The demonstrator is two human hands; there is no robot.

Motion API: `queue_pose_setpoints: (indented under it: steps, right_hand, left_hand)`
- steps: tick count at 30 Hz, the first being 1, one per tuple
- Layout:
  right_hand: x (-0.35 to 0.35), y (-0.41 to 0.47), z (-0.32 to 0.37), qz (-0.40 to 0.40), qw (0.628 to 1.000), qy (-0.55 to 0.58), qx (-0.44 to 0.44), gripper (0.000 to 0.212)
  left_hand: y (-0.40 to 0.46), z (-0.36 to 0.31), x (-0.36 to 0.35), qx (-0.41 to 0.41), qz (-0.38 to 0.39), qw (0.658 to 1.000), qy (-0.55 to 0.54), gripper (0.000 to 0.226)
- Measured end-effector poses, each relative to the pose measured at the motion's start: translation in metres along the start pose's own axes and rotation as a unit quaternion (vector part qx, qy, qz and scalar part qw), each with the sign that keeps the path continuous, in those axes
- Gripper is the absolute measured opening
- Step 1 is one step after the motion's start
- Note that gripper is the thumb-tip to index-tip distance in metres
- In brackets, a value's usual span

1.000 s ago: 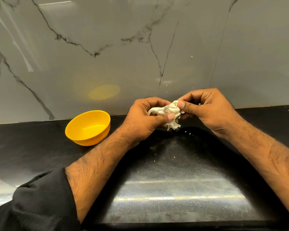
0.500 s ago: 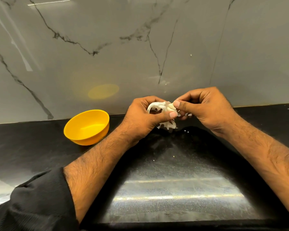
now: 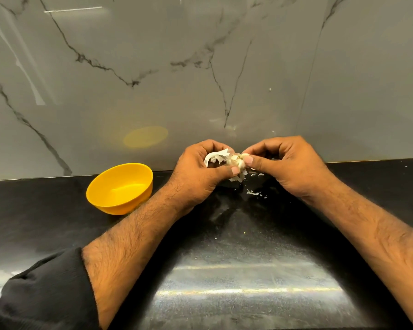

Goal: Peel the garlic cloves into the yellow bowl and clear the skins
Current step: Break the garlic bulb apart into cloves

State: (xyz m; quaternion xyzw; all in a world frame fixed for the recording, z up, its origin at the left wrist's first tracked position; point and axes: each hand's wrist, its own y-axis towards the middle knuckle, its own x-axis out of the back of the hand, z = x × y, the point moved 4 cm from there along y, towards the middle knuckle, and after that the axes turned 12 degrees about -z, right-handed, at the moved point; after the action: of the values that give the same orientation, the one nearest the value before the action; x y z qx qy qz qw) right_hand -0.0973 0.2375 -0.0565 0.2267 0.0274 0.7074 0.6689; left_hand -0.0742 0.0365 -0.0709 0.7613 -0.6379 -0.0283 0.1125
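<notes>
Garlic (image 3: pixel 234 160) pinched between both hands above the black counter (image 3: pixel 248 234): left hand (image 3: pixel 198 175) curled round it with the thumb pressed underneath, right hand (image 3: pixel 286 165) gripping its other side between thumb and curled fingers. Loose papery skin (image 3: pixel 215 156) curling out past the left fingers, small skin flakes (image 3: pixel 254 192) scattered just below the fingertips. Yellow bowl (image 3: pixel 119 186) well off to the left of the left hand, upright.
</notes>
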Motion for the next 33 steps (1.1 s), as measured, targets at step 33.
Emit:
queue_pose_setpoints:
  steps: [33]
  right_hand:
    - [0.004, -0.001, 0.006, 0.017, 0.994, 0.110, 0.001, 0.028]
  left_hand:
    - [0.000, -0.006, 0.004, -0.064, -0.042, 0.997, 0.005, 0.023]
